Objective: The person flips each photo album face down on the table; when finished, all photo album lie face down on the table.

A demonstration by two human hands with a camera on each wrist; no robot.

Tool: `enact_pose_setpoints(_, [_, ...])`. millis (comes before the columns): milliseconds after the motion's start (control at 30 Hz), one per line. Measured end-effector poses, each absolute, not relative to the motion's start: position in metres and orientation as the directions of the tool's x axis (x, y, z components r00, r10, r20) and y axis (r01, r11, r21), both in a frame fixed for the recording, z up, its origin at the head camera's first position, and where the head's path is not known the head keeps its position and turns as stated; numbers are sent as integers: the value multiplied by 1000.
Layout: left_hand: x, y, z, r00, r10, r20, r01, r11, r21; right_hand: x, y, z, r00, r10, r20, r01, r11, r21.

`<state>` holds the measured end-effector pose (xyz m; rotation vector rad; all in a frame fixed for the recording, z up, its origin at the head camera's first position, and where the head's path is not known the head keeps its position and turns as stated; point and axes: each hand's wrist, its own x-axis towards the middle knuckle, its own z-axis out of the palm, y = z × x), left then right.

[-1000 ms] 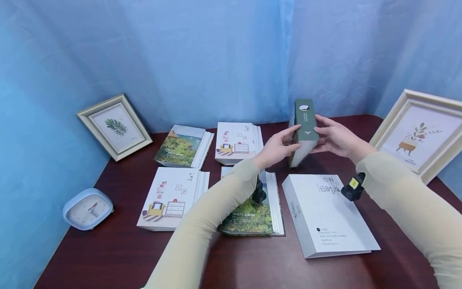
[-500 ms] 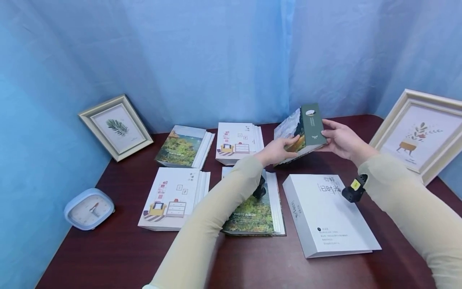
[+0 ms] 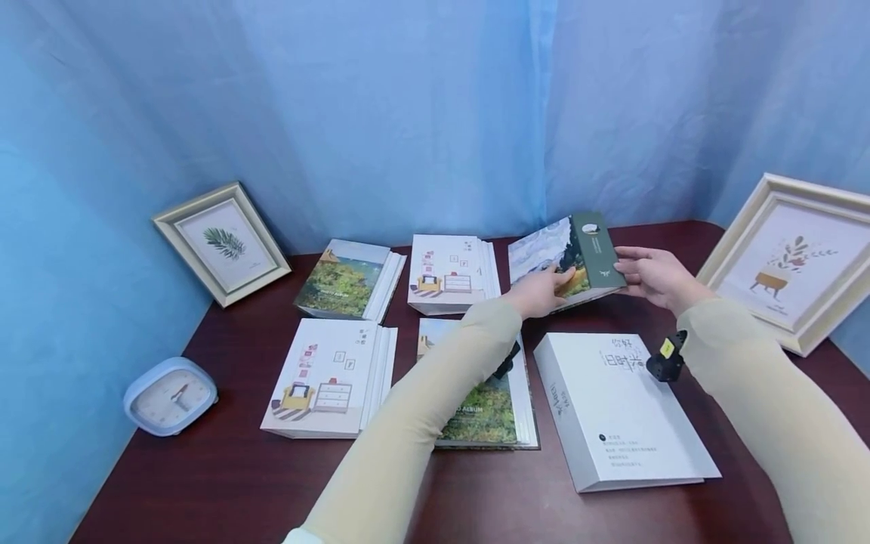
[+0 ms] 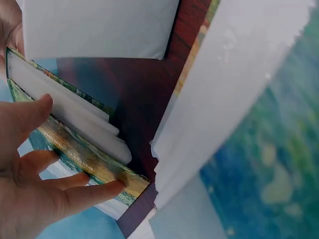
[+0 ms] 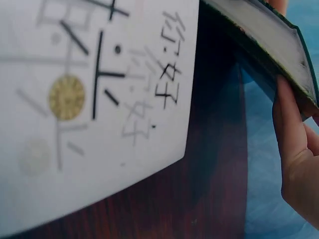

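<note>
A photo album (image 3: 599, 253) with a green spine and a painted landscape cover leans low at the back right of the table, spine side raised. My right hand (image 3: 655, 279) holds it at the spine, with fingers reaching beneath the edge. My left hand (image 3: 535, 293) has its fingers over the cover and its thumb at the page edges. In the left wrist view, the spread fingers (image 4: 75, 194) touch the painted cover and the thumb overlaps the white pages. The right wrist view catches the album's pages (image 5: 279, 37) and my right-hand fingers along its corner.
A large white album (image 3: 639, 415) lies in front of the held one. To the left lie two white furniture-print albums (image 3: 319, 378) and two landscape albums (image 3: 350, 276). Picture frames (image 3: 782, 261) stand at both sides, a blue clock (image 3: 170, 397) at the left. A blue curtain (image 3: 381, 113) hangs behind.
The photo album has tipped from standing upright to leaning low, its painted cover turning upward and its spine moving right. Both hands have lowered with it; the left has moved onto the cover.
</note>
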<state>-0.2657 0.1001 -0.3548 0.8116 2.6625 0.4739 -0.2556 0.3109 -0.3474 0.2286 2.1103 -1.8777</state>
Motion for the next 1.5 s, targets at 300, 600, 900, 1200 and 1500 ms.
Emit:
enact_pose_setpoints(300, [-262,108,-361,-819,528,-223,478,844,242,-261,313,-360,-917,-36,-396,368,301,-880])
enact_pose_setpoints(600, [-257,115,-365,-830,502,-244,473,865,169,-265,321,-366,-906,-14,-423,385,386,-838])
enact_pose_setpoints(900, [-259,117,-366,-798,499,-337,485,864,131,-268,320,-370,-884,-9,-467,401,499,-768])
enact_pose_setpoints(1200, [-258,114,-364,-800,490,-347,471,870,142,-269,314,-367,-922,-1,-388,301,628,-718])
enact_pose_setpoints(1500, [-257,116,-365,-783,507,-360,491,860,141,-265,314,-366,-934,-13,-357,243,708,-663])
